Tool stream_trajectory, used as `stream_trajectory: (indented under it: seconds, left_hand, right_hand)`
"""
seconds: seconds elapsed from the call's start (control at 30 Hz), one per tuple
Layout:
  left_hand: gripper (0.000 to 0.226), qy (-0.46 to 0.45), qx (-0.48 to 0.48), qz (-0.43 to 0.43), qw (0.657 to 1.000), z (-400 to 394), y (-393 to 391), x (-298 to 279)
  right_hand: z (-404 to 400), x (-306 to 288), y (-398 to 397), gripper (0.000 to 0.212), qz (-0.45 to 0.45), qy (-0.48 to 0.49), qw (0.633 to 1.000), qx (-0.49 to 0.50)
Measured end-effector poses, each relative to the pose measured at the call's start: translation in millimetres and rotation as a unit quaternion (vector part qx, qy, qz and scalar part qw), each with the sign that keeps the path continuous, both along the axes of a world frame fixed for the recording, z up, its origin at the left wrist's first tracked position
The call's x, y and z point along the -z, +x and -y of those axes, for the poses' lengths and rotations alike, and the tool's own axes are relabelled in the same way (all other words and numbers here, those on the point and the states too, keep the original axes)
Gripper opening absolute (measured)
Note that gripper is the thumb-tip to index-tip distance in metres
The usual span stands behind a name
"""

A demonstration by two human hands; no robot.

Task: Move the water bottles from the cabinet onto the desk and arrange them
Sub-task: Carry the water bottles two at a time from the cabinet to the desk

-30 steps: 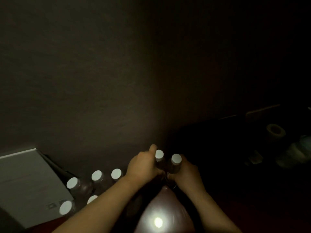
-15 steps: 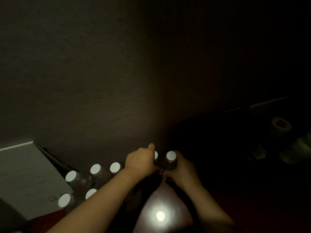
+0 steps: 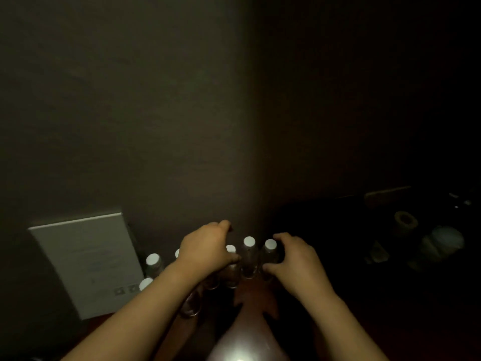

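Observation:
Several clear water bottles with white caps stand in a cluster on the dark reddish desk [image 3: 257, 295] against the wall. My left hand [image 3: 205, 252] lies over the middle of the cluster, its thumb pressed on one bottle [image 3: 231, 267]; what is under the palm is hidden. A free bottle [image 3: 249, 256] stands just right of it. My right hand [image 3: 295, 257] curls around the rightmost bottle [image 3: 269, 250], index finger over the cap side and thumb low on the body. More bottles [image 3: 153, 261] stand to the left.
A white box [image 3: 86, 261] leans against the wall at the left, close to the bottles. On the dark right side sit a tape roll [image 3: 404, 221] and dim pale containers [image 3: 442, 243]. A lamp glare [image 3: 242, 356] shines on the desk's near edge.
The two bottles I held together now stand on the desk beside the cluster. My left hand has shifted left onto a neighbouring bottle, and my hands have spread apart.

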State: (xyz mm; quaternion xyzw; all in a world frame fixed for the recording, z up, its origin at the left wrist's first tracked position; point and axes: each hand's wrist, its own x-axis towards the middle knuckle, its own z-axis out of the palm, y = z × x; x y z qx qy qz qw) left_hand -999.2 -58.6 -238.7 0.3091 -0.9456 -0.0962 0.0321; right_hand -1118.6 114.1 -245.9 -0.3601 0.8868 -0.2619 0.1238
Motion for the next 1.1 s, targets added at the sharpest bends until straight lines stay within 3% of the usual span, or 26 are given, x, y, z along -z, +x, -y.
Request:
stream_trajectory:
  seconds: [0.37,0.67,0.9,1.1]
  left_hand:
    - [0.062,-0.031,-0.098,0.005,0.995,-30,238,-85]
    - [0.068,-0.017,-0.254,0.039,0.966,-81,526,-117]
    - [0.064,-0.049,-0.397,0.076,0.913,-166,771,-123]
    - [0.067,-0.034,-0.522,0.073,0.849,-234,919,-129]
  right_hand:
    - [21,-80,210,0.065,-0.075,0.016,0.974,-0.215]
    - [44,-109,462,0.071,-0.079,0.028,0.899,-0.430]
    - [34,-117,696,0.076,-0.070,-0.006,0.826,-0.559]
    - [18,-121,843,0.076,-0.034,-0.022,0.766,-0.642]
